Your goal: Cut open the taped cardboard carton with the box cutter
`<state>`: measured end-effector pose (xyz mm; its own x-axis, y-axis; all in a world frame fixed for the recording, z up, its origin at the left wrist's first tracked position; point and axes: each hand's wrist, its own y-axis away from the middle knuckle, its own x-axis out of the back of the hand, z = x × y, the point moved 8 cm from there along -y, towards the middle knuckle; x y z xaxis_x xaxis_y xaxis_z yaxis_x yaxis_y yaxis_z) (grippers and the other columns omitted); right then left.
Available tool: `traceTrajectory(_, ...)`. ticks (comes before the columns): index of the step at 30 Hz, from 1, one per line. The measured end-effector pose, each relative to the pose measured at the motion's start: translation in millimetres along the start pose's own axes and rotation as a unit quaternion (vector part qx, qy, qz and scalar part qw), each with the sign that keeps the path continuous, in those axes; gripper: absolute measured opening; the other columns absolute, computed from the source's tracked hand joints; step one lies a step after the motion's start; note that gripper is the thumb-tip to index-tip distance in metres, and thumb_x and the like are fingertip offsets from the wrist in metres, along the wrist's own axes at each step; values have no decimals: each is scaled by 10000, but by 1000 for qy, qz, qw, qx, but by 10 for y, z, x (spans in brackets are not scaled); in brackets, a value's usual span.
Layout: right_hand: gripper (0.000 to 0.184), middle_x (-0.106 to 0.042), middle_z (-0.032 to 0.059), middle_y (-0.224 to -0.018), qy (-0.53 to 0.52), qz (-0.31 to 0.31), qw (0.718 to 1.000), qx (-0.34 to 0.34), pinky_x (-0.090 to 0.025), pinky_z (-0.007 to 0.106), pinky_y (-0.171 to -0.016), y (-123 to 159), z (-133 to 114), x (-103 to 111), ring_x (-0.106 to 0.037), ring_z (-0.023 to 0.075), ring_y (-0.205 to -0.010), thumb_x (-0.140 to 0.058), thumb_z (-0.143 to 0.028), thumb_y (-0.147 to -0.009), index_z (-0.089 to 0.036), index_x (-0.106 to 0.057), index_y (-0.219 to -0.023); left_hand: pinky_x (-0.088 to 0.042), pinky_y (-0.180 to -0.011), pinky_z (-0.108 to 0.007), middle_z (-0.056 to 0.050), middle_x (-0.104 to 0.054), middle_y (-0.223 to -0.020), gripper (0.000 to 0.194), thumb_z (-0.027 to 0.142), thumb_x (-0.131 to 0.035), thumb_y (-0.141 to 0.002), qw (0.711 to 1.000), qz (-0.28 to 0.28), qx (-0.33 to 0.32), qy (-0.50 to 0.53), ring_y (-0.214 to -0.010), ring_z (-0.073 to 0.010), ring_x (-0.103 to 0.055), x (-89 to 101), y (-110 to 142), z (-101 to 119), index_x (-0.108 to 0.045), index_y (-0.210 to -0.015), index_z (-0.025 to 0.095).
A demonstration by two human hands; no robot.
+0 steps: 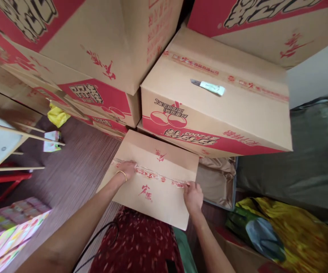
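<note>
A cardboard carton (164, 206) with red lettering lies in front of me, its top facing up. A strip of clear packing tape with red print (152, 174) runs across the middle of that top. My left hand (127, 170), with a thin bracelet at the wrist, has its fingers curled closed on the tape left of centre. At the carton's right edge, my right hand (194, 195) is closed around the tape's end, its fingertips partly hidden. A utility knife with a pale handle (211, 88) rests on a larger taped carton (252, 117) just beyond, out of both hands.
Stacked red-and-brown cartons (92, 98) line the far side. An open lined case (216, 182) lies right of my carton, near a yellow bag (300, 227). A white stool (2, 144), a yellow plastic bag (57, 115) and colourful packs (13, 231) are at left.
</note>
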<state>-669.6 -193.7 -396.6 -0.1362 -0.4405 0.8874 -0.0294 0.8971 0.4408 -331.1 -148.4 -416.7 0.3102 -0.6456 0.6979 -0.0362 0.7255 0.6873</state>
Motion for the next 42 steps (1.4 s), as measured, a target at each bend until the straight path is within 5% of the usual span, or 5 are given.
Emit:
traceTrajectory(10, 745, -85, 7, -1562, 99, -108, 962, 229, -147, 460, -1153, -494, -1568, -369, -38, 236, -1426, -627, -258, -846, -316, -235, -1477, -374, -902, -442, -110, -617, -1076, 342, 255, -463, -808, 998, 47, 5, 34, -1045, -271, -552, -54, 64, 20, -614, -1102, 165)
traceTrajectory(21, 1065, 213, -65, -1525, 182, -187, 945, 196, -106, 705, -1047, -759, -1687, -493, 196, 336, -1392, -740, -426, -740, -450, 42, -1464, -202, -1041, -541, -157, -529, -1211, 479, 228, -477, -824, 998, 57, -13, -33, -1207, -362, -424, -132, 176, 210, -576, -1282, 330)
traceTrajectory(28, 1082, 303, -76, -1484, 186, -207, 943, 182, -129, 735, -1010, -823, -1693, -473, 239, 359, -1372, -719, -475, -742, -451, 98, -1451, -162, -1103, -508, -145, -383, -1446, 562, 137, -337, -879, 984, 114, -134, -12, -1331, -301, -284, -454, 137, 951, -377, -1439, 157)
traceTrajectory(32, 1124, 309, -60, -1483, 187, -211, 941, 185, -129, 748, -996, -807, -1676, -494, 234, 366, -1372, -726, -490, -721, -448, 136, -1441, -227, -1073, -502, -179, -505, -1299, 553, 181, -379, -861, 981, 127, -143, 13, -1213, -308, -379, -477, 140, 1171, -405, -1383, 1)
traceTrajectory(42, 1049, 312, -56, -1488, 209, -230, 933, 180, -153, 731, -1006, -829, -1669, -495, 243, 363, -1368, -678, -363, -786, -469, 145, -1429, -366, -902, -427, -128, -644, -976, 270, 299, -503, -811, 990, 72, -97, 79, -1004, -271, -540, -182, -242, 1181, -685, -925, 135)
